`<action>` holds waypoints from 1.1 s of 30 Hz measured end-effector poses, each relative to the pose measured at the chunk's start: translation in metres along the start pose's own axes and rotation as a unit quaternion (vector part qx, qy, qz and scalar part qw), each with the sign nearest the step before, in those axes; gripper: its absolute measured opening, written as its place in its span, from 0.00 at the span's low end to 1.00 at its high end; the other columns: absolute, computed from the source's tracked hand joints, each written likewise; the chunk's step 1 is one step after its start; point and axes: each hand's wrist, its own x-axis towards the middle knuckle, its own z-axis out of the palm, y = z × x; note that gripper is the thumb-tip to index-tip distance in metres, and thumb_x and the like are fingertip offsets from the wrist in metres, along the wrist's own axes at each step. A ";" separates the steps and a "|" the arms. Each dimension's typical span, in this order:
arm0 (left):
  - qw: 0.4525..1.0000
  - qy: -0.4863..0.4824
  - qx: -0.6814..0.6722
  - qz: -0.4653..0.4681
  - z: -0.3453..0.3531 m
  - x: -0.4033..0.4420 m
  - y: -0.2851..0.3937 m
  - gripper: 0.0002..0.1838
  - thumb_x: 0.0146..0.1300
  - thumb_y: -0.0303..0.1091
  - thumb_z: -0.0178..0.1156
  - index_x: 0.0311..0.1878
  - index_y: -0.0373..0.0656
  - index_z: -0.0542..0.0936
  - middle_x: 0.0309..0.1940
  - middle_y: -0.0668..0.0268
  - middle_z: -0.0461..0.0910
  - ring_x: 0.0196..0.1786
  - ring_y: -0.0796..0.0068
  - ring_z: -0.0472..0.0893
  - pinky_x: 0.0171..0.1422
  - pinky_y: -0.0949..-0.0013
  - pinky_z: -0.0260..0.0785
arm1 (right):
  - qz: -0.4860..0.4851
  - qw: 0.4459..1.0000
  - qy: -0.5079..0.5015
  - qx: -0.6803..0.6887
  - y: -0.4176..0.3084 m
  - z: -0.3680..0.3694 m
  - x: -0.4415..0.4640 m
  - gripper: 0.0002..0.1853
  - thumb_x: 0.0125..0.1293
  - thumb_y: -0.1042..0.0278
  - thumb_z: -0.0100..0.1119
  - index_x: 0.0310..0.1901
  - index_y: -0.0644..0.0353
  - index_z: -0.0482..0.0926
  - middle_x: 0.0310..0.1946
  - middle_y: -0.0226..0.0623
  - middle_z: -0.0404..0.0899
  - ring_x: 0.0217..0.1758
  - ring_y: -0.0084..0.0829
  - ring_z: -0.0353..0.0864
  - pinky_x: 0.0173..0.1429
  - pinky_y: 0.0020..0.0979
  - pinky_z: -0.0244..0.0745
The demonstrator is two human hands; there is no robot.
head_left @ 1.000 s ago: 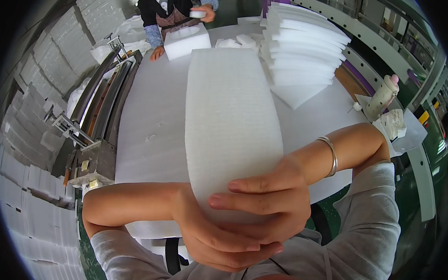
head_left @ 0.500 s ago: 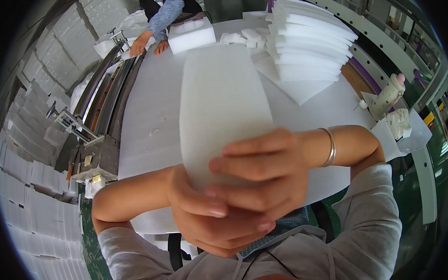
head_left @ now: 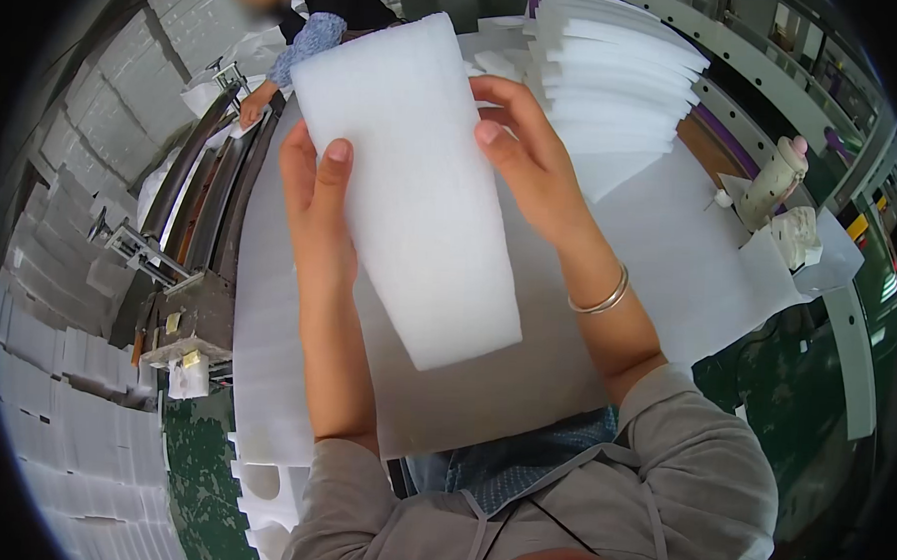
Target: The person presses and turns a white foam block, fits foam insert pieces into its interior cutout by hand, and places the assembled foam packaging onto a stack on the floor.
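White foam block (head_left: pixel 422 199): held over the bench (head_left: pixel 689 280), at twelve o'clock.
Left hand (head_left: pixel 319 199): clasping its nine o'clock edge.
Right hand (head_left: pixel 535 169): clasping its three o'clock edge.
Foam stack (head_left: pixel 617 82): bench, one o'clock.

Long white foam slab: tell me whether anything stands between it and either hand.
Nothing visible does. The bare left hand holds the slab by one long edge; the bare right hand is at the opposite edge, nothing between.
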 end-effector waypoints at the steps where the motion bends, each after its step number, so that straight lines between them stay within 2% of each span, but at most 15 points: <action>1: 1.000 -0.003 -0.013 -0.003 0.003 0.001 0.000 0.41 0.54 0.52 0.63 0.62 0.34 0.59 0.58 0.53 0.64 0.60 0.64 0.65 0.64 0.64 0.57 | 0.006 1.000 0.001 0.008 0.002 -0.001 -0.002 0.22 0.64 0.60 0.54 0.57 0.61 0.66 0.54 0.37 0.69 0.52 0.31 0.69 0.48 0.27 0.70; 5: 0.999 -0.036 -0.027 -0.015 0.001 -0.002 -0.007 0.41 0.53 0.54 0.63 0.62 0.35 0.61 0.57 0.53 0.66 0.59 0.63 0.67 0.62 0.64 0.59 | 0.025 0.999 -0.001 0.024 0.003 -0.007 -0.008 0.26 0.62 0.59 0.57 0.59 0.60 0.65 0.57 0.37 0.68 0.56 0.33 0.69 0.50 0.28 0.70; 9: 0.996 -0.047 -0.058 -0.041 0.007 -0.004 -0.012 0.46 0.50 0.56 0.64 0.65 0.35 0.57 0.58 0.52 0.65 0.60 0.62 0.66 0.62 0.63 0.60 | 0.023 1.000 0.007 0.003 0.004 -0.007 -0.006 0.29 0.59 0.58 0.60 0.60 0.59 0.65 0.58 0.38 0.67 0.57 0.34 0.69 0.51 0.30 0.71; 12: 0.996 -0.023 -0.070 -0.042 0.006 -0.005 -0.018 0.48 0.50 0.56 0.64 0.66 0.35 0.56 0.58 0.52 0.65 0.60 0.61 0.66 0.63 0.63 0.59 | 0.026 1.000 0.005 0.003 0.004 -0.007 -0.005 0.30 0.58 0.58 0.61 0.60 0.59 0.65 0.57 0.38 0.68 0.56 0.34 0.69 0.50 0.32 0.71; 21: 0.996 -0.029 -0.052 -0.071 -0.005 -0.010 -0.015 0.46 0.51 0.55 0.63 0.66 0.36 0.56 0.57 0.51 0.66 0.58 0.62 0.70 0.61 0.65 0.62 | -0.032 0.997 0.016 -0.072 0.001 0.001 -0.011 0.27 0.57 0.66 0.58 0.58 0.62 0.65 0.53 0.43 0.70 0.52 0.38 0.73 0.47 0.33 0.73; 33: 0.996 -0.027 -0.044 -0.074 -0.005 -0.011 -0.016 0.50 0.49 0.57 0.64 0.67 0.37 0.54 0.57 0.49 0.65 0.59 0.58 0.69 0.60 0.63 0.64 | -0.050 0.995 0.013 -0.086 0.002 -0.001 -0.013 0.25 0.58 0.68 0.55 0.58 0.62 0.64 0.53 0.44 0.69 0.51 0.38 0.73 0.46 0.32 0.73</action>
